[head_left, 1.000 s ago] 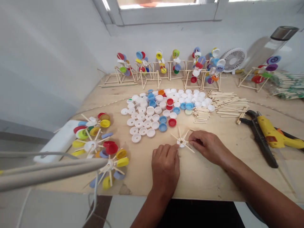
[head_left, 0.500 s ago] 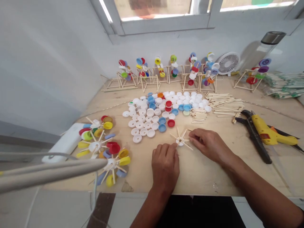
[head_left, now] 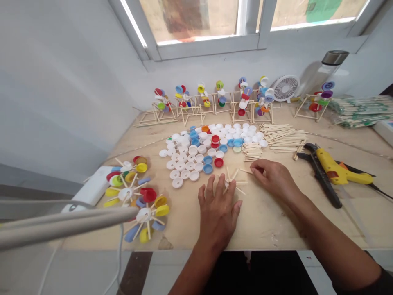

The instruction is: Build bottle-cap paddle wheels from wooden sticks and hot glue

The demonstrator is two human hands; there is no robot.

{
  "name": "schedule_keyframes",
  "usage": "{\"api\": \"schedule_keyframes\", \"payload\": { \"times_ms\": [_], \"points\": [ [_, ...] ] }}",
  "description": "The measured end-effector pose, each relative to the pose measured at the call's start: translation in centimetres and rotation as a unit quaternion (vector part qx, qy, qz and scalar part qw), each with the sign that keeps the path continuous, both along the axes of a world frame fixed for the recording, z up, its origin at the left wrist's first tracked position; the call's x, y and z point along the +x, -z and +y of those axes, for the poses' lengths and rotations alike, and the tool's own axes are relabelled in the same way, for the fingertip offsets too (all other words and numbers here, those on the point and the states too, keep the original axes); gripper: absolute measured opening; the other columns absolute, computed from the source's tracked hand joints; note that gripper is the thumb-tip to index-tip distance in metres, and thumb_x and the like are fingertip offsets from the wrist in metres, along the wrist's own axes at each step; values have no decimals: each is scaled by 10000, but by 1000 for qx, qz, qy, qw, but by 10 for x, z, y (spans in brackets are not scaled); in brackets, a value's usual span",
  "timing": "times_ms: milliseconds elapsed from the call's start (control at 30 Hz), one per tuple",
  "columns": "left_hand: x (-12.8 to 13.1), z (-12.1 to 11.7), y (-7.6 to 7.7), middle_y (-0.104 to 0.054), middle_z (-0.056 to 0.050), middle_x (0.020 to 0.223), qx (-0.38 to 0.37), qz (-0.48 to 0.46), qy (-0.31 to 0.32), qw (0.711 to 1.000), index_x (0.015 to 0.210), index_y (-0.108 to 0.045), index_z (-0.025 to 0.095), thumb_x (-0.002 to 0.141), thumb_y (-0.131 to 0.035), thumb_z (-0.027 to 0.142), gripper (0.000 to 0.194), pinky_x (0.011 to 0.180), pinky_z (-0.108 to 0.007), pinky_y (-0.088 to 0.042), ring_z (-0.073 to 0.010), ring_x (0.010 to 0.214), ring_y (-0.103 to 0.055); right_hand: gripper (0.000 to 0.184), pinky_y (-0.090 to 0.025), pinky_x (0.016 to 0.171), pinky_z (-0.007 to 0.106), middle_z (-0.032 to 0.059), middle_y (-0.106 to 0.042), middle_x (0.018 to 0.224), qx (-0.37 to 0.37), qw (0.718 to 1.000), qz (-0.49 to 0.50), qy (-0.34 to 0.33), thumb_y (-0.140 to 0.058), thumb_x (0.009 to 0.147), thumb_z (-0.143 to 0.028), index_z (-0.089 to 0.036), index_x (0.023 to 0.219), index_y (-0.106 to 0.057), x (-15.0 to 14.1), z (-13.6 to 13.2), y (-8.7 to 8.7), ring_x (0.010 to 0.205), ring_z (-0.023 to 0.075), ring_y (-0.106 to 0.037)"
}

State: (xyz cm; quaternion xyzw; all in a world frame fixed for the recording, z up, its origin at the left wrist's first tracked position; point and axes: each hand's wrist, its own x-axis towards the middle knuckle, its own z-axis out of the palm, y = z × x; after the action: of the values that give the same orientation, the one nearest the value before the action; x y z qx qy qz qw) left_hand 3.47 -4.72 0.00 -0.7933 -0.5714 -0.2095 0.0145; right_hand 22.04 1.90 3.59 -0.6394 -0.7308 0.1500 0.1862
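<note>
My left hand (head_left: 217, 215) lies flat with its fingers spread, partly covering a small star of wooden sticks (head_left: 232, 181) on the plywood tabletop (head_left: 267, 223). The star's hub is hidden under those fingers. My right hand (head_left: 273, 178) rests just to the right, its fingertips pinched on a loose wooden stick (head_left: 246, 171). Beyond both hands lies a broad spread of plastic bottle caps (head_left: 196, 153), mostly white with some blue and red. A bundle of loose sticks (head_left: 284, 137) sits to its right.
Cap-and-stick wheels (head_left: 144, 215) lie at the table's left, near a white power strip (head_left: 92, 190). A grey tube (head_left: 61, 225) crosses the foreground. A yellow glue gun (head_left: 333, 172) and black tool (head_left: 321, 176) lie right. Stick-framed pinwheels (head_left: 202, 100) line the back.
My left hand has gone from pinching the stick star to lying flat with spread fingers over it. The view has tilted upward, so the table sits lower in the frame.
</note>
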Motion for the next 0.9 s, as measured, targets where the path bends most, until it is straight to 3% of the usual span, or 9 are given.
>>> {"api": "schedule_keyframes", "payload": {
  "times_ms": [367,600,800,900],
  "points": [
    [1,1,-3,-480,-90,1381,-5,-16,4,1000,1240,-564,256,856,-504,336,396,994,-532,-258,-351,1289,-333,123,-350,618,241,18,-632,827,-3,995,-87,-40,-497,830,-239,-207,807,-613,-3,0,3,772,147,-554],
    [0,0,-3,-503,-95,1355,0,-47,13,999,1235,-562,245,847,-520,302,395,978,-518,-286,-340,1266,-360,108,-341,642,252,28,-630,834,-19,993,-116,-26,-474,829,-204,-202,771,-565,-6,2,7,817,169,-542],
    [-8,0,-6,-607,-92,1215,48,-142,-23,988,1179,-589,189,876,-449,176,334,995,-452,-306,-274,1218,-421,131,-324,596,247,26,-638,814,-42,996,-73,22,-438,827,-222,-203,757,-548,-3,4,7,742,158,-540],
    [-13,7,-6,-630,-83,1186,44,-145,-35,988,1127,-614,186,865,-434,121,324,991,-445,-317,-264,1221,-432,110,-325,580,246,17,-640,763,-28,998,-25,46,-448,818,-243,-209,790,-548,2,6,6,677,152,-537]
  ]
}}
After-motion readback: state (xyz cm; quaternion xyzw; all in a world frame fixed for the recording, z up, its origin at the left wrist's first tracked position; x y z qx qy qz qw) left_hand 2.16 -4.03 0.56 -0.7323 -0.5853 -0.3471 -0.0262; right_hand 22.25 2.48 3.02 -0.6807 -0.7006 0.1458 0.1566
